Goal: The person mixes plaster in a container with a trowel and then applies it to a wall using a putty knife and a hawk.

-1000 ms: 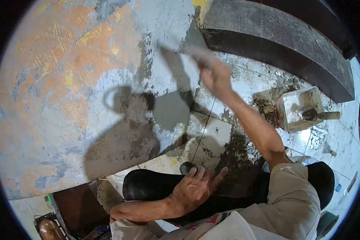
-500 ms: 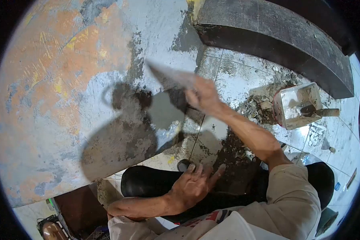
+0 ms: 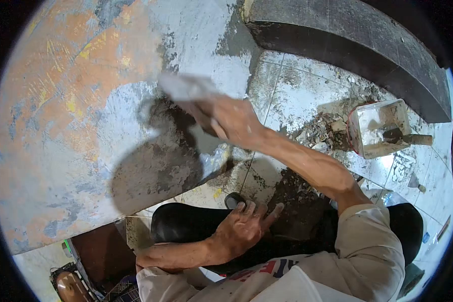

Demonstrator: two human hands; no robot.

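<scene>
My right hand is closed round a trowel, which is smeared by motion and lies over the patchy wall. Grey, white, orange and yellow patches mark that wall. Beneath the right hand, a smooth grey area shows partly in shadow. My left hand rests by my dark-clad knee, its fingers apart and holding nothing.
A square white tub with a putty knife stands on the tiled floor, beside rubble. A dark curved ledge runs along the top right. A clear bottle lies at the right.
My right hand and the trowel have moved left and slightly down across the wall, and the blade has turned flatter. My left hand has hardly moved.
</scene>
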